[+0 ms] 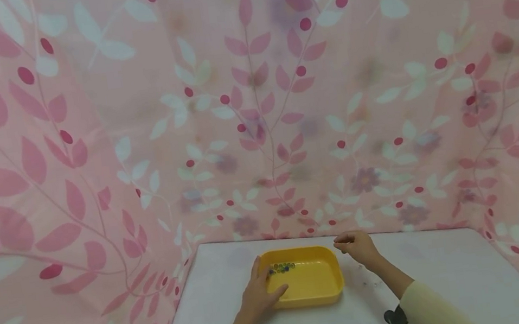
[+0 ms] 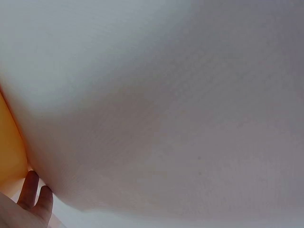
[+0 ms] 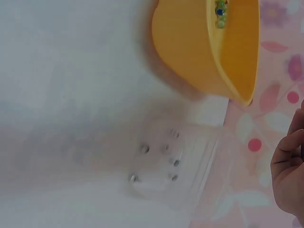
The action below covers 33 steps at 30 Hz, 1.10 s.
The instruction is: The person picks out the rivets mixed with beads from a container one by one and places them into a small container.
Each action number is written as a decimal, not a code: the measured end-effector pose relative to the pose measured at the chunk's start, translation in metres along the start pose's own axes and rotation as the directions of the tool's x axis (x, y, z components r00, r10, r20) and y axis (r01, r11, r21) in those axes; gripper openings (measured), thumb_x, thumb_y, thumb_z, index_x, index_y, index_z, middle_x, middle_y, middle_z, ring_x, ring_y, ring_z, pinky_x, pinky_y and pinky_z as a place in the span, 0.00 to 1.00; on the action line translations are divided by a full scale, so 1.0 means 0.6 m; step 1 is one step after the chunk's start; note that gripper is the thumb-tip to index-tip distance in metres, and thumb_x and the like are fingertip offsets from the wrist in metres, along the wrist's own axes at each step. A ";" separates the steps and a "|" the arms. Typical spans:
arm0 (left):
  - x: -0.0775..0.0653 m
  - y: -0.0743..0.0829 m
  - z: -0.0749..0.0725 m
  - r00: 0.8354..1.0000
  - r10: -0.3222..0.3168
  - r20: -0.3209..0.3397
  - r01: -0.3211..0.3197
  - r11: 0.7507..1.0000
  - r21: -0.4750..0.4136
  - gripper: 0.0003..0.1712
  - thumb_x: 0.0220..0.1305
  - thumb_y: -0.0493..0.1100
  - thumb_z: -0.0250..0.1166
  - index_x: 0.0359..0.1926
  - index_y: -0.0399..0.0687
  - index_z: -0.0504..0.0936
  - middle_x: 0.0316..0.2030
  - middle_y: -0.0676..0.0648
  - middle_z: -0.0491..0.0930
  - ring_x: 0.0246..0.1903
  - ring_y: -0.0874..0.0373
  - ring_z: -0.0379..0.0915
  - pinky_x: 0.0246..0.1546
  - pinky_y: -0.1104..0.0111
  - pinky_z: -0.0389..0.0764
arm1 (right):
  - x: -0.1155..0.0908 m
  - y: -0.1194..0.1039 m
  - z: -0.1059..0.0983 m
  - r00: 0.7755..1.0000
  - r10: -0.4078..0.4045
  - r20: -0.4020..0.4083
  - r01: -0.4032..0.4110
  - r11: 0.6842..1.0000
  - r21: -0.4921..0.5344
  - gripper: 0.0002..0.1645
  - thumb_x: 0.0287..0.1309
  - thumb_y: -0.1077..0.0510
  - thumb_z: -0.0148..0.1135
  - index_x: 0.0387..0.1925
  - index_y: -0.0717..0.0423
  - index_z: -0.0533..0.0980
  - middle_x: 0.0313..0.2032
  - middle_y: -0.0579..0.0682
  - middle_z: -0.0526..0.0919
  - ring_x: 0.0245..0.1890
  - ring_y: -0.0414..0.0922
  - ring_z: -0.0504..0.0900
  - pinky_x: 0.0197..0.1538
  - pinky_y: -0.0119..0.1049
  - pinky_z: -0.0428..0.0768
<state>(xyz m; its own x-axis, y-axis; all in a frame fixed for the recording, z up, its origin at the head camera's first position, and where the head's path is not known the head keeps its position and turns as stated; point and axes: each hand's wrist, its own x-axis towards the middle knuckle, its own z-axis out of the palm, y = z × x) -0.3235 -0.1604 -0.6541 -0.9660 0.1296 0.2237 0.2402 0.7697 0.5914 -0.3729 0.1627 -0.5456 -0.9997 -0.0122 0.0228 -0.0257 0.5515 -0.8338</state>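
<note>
A shallow yellow plastic tray sits on the white table, with several coloured glass marbles grouped at its back left inside. My left hand holds the tray's left side, the thumb over the rim and the fingers along the outer wall. Beyond the tray's right back corner, my right hand is raised with its fingers curled and tips together; whatever may be between them is hidden. Below it, a clear plastic container holds several small clear or greyish balls.
The white tabletop ends at the back against a pink curtain with a leaf and berry print, which also hangs at both sides. A black device is at the right wrist.
</note>
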 end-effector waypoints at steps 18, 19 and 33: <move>0.000 -0.004 0.001 1.000 0.015 -0.001 -0.015 1.000 -0.013 0.50 0.55 0.72 0.64 0.67 0.41 0.71 0.77 0.38 0.47 0.60 0.36 0.73 0.40 0.51 0.83 | -0.011 0.044 -0.081 0.995 0.097 -0.017 -0.095 0.992 0.083 0.20 0.59 0.50 0.70 0.48 0.60 0.83 0.41 0.51 0.87 0.37 0.48 0.79 0.38 0.35 0.79; 0.000 -0.005 0.002 1.000 0.019 -0.001 -0.019 1.000 -0.014 0.50 0.55 0.72 0.64 0.66 0.41 0.71 0.77 0.38 0.47 0.60 0.36 0.72 0.41 0.50 0.83 | -0.013 0.047 -0.083 0.994 0.110 -0.020 -0.107 0.990 0.089 0.20 0.58 0.50 0.70 0.47 0.60 0.83 0.40 0.50 0.87 0.37 0.48 0.79 0.37 0.35 0.79; 0.002 -0.008 0.007 1.000 0.014 -0.007 -0.014 1.000 -0.009 0.50 0.55 0.73 0.63 0.66 0.43 0.72 0.77 0.38 0.48 0.61 0.37 0.72 0.41 0.50 0.83 | -0.034 0.097 -0.113 0.986 0.157 -0.054 -0.150 0.982 0.116 0.22 0.59 0.50 0.70 0.47 0.62 0.82 0.33 0.46 0.84 0.31 0.43 0.75 0.31 0.36 0.76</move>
<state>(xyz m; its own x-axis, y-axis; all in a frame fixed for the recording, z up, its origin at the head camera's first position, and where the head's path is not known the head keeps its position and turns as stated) -0.3261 -0.1613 -0.6599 -0.9620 0.1357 0.2371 0.2542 0.7625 0.5950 -0.3537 0.2517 -0.5572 -0.9897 0.1198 -0.0789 0.1247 0.4462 -0.8862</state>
